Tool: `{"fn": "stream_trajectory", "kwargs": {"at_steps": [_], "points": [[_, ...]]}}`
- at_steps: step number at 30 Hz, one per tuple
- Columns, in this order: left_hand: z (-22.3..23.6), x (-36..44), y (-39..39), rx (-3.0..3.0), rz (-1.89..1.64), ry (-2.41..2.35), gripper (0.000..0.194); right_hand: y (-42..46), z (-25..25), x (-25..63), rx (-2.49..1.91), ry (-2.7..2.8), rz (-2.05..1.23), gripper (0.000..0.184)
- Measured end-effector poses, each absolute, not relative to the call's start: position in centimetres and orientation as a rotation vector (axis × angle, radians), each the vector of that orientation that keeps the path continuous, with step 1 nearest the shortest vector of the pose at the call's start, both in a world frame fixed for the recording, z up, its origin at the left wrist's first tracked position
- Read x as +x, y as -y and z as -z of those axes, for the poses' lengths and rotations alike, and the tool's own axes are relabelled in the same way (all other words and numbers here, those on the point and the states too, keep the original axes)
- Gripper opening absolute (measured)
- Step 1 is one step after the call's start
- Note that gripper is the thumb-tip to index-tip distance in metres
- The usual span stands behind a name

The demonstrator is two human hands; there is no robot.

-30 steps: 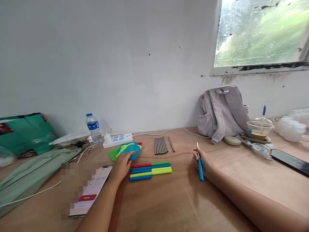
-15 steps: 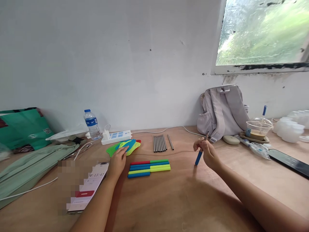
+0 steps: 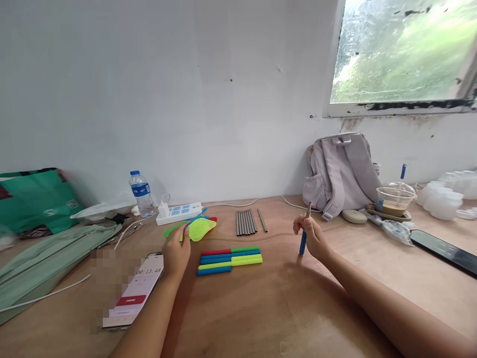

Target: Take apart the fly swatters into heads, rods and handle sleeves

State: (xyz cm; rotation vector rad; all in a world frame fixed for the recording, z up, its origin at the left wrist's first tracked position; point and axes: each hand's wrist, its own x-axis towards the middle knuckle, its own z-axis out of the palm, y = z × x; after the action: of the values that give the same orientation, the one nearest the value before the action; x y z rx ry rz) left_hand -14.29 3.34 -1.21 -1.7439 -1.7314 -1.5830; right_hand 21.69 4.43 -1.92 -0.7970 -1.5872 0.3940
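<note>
While your left hand point(image 3: 177, 251) pinches the thin blue leaf-shaped mesh sheet point(image 3: 197, 217), a light, flat grip serves best.
Your left thumb and fingers are clamped on the blue sheet's near end, and it tilts almost edge-on above the yellow-green mesh sheet point(image 3: 202, 229); raise it cleanly so it doesn't drag that one along, and avoid creasing it. Your right fingers close around the slim metal rod with a blue cylindrical handle point(image 3: 302, 243), nearly upright, right of the row of grey metal tubes point(image 3: 246, 223). Hold it steady, tip exposed, well apart from the coloured foam-like sticks point(image 3: 246, 260).
</note>
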Motion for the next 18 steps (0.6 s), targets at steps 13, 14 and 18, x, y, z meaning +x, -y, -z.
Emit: {"fn": "stream_trajectory", "kwargs": {"at_steps": [13,14,18], "points": [[-0.6,-5.9,0.8,-1.164,3.311,2.104,0.021,0.1,0.9,20.1,-0.989,2.037,-0.25,0.027],[-0.4,-5.6,0.9,-1.209,3.313,2.14,0.02,0.6,0.6,19.9,-1.001,2.114,-0.215,0.023],[0.6,-5.3,0.9,-1.583,3.156,2.278,0.026,1.7,-0.4,19.4,-1.009,2.268,-0.146,0.017]]}}
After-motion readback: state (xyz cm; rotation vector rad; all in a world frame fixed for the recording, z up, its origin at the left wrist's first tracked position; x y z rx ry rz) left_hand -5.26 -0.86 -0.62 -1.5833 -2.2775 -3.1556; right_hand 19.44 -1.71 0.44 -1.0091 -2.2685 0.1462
